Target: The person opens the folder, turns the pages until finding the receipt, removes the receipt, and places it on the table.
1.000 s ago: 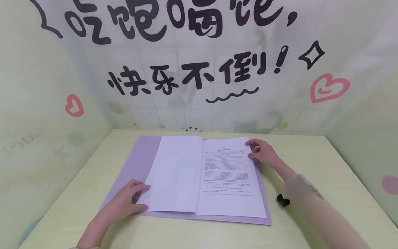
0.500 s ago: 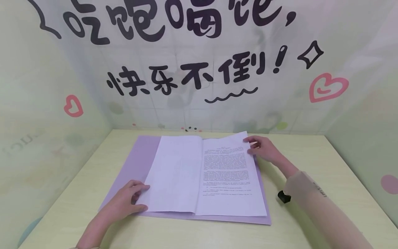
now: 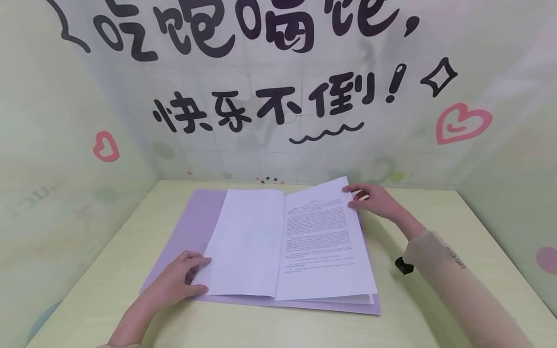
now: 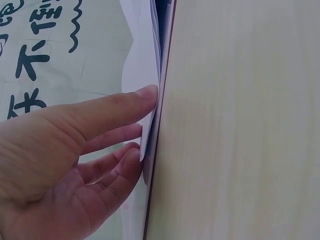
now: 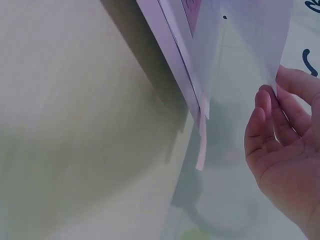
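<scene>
A booklet with a light purple cover (image 3: 191,227) lies spread on the table. Its left page (image 3: 243,237) looks blank; the right page (image 3: 322,285) carries printed text. My left hand (image 3: 176,281) rests at the left page's lower outer corner, thumb and fingertips touching the paper, the fingers relaxed. In the left wrist view, the thumb (image 4: 115,111) reaches the sheets' lower edge. My right hand (image 3: 376,199) pinches the right page's upper outer edge between thumb and fingers. That lifted sheet (image 5: 265,30) stands away from the rest of the booklet in the right wrist view.
The pale wood-grained table (image 3: 435,217) meets a printed sheet wall (image 3: 278,159) just behind the booklet. Similar walls rise at left and right. A thin pink strip (image 5: 201,155) sticks out by the booklet's edge. A small black object (image 3: 403,266) shows beside the right sleeve.
My right hand has risen with the pinched page, whose upper corner lifts higher and whose lower edge now parts from the sheet beneath. My left hand stays in place.
</scene>
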### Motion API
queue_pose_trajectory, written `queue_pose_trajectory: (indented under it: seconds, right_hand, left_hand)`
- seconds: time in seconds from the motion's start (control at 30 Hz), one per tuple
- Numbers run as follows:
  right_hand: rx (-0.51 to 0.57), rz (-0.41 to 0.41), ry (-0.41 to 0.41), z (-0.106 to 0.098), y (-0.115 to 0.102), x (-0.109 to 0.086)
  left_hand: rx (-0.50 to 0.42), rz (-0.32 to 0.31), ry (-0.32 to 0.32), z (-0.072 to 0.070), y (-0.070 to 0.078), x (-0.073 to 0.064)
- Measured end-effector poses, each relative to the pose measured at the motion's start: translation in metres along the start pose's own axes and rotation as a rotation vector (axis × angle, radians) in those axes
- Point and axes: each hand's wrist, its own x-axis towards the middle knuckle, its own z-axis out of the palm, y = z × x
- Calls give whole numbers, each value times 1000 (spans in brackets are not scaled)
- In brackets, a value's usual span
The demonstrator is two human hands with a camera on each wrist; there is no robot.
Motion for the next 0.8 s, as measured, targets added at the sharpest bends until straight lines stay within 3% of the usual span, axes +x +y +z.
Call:
queue_pose_trajectory:
  seconds: [0.23, 0.43, 0.8]
  right_hand:
    - [-96, -59, -70, -15, -14, 5]
    - [-133, -125, -80, -24, -25, 13]
    - [-125, -182, 3, -19, -47, 34]
  left_hand:
    - [13, 21, 10, 0, -1, 0]
    - [8, 28, 10, -1, -2, 0]
    - [-15, 15, -6, -2, 0, 0]
